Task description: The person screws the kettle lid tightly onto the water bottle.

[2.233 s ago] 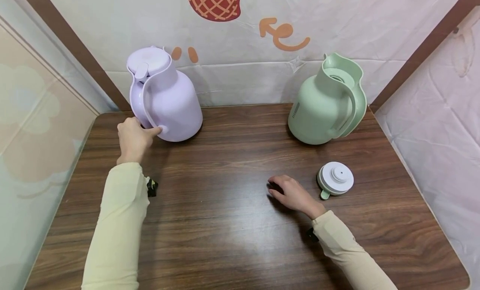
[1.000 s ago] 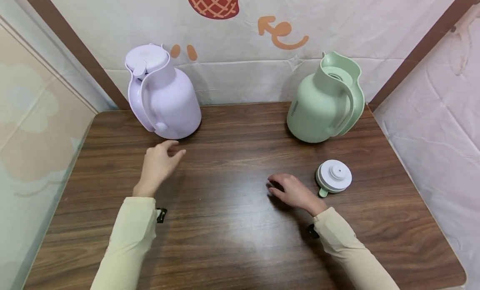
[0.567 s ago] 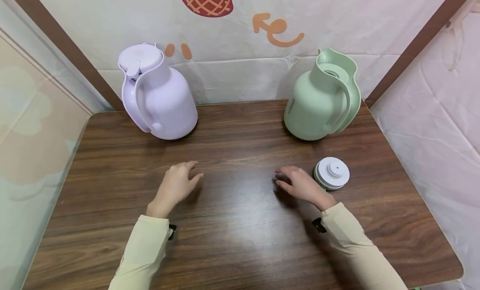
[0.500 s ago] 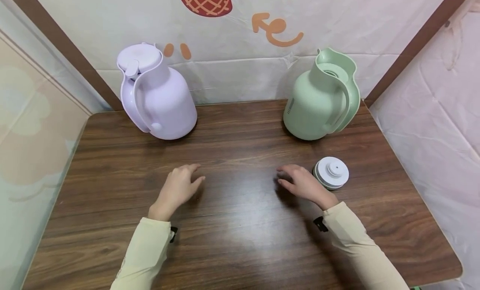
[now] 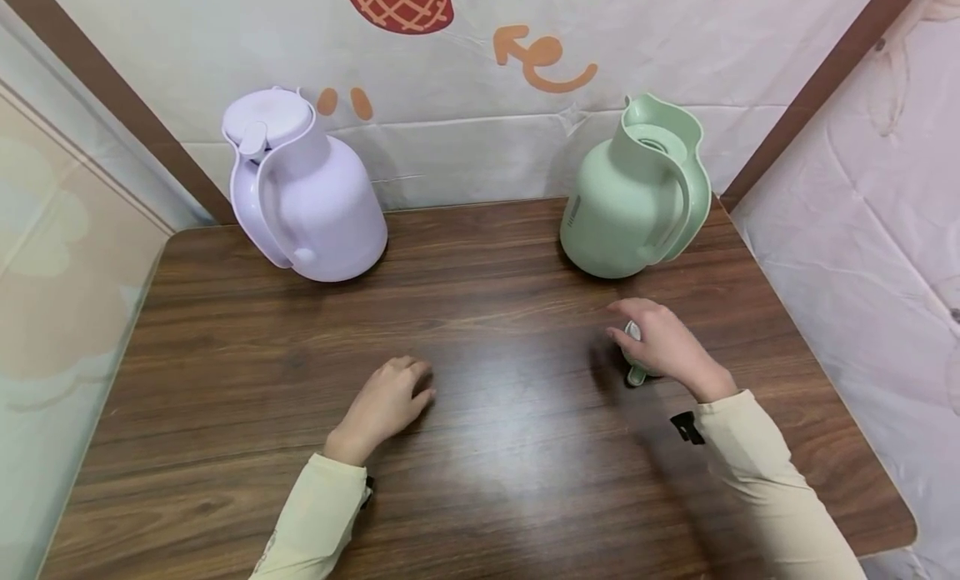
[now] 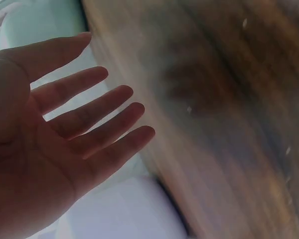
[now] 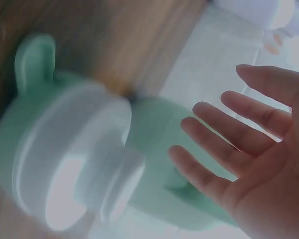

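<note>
My right hand (image 5: 667, 342) hovers over a lid, its fingers spread and apart from it. In the head view the hand hides most of that lid (image 5: 636, 375); in the right wrist view the lid (image 7: 74, 149) shows a green tab, a green edge and a white stepped plug facing up. My left hand (image 5: 384, 405) is held loosely over the table, holding nothing; the left wrist view shows its fingers (image 6: 112, 149) spread. At the back right stands a green thermos jug (image 5: 618, 205) with its mouth uncovered. A lilac thermos jug (image 5: 322, 205) with its lid on stands at the back left.
The brown wooden table (image 5: 480, 488) spans the view. A pale printed cloth wall (image 5: 465, 163) rises right behind both jugs. More cloth walls (image 5: 862, 255) border the table at the sides.
My left hand has let go of the lilac jug's handle and moved down and right to the table's middle. My right hand has moved right, over the lid. Both jugs stay standing.
</note>
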{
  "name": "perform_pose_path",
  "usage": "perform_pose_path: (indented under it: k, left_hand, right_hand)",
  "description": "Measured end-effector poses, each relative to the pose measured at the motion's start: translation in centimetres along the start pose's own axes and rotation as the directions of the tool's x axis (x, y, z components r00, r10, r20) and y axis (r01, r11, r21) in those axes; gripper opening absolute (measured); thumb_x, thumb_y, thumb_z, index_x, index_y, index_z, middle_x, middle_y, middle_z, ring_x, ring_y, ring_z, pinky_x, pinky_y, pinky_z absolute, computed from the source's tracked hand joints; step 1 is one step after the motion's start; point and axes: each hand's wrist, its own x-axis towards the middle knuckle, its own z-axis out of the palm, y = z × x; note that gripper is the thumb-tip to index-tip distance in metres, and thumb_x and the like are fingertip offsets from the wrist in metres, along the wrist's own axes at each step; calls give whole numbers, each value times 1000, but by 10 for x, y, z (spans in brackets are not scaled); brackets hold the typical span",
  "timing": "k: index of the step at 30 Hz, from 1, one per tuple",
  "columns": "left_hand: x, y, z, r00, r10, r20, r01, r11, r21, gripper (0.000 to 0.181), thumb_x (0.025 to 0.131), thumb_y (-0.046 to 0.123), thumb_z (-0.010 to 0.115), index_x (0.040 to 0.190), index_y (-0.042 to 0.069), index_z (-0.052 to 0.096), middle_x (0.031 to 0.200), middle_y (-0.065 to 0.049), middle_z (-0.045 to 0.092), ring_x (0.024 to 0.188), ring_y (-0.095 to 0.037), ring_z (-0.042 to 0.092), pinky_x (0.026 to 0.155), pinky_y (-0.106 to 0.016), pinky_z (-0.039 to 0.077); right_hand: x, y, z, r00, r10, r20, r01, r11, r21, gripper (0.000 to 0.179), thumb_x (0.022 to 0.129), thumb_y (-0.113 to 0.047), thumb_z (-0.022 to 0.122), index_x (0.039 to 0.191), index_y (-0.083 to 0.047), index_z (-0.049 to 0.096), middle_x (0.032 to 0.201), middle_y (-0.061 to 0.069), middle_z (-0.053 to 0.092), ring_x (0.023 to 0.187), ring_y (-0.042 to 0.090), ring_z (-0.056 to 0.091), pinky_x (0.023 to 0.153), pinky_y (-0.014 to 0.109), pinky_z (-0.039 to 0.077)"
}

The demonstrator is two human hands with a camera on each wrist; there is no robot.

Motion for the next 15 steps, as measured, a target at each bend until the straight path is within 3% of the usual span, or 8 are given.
perform_pose_path:
  k: [9,15]
  left_hand:
    - [-4,2,11,1000,11,-1,-11,999,42,34,80,13,69,109,-4,61,109,-19,59,104,-34,53,86,-44,43]
    - [-6,5,16,1000,16,-2,-16,997,69,37,79,15,70,109,-4,61,112,-20,56,107,-35,50,88,-44,41]
  right_hand:
    - [-5,20,-27,997,8,-83,-11,999,-31,22,83,-5,63,102,6,61,99,22,62,94,37,58,80,48,43]
    - [-5,27,-44,988,60,-140,-67,997,-48,18,82,-4,63,96,7,62,94,23,63,88,39,59,75,50,43]
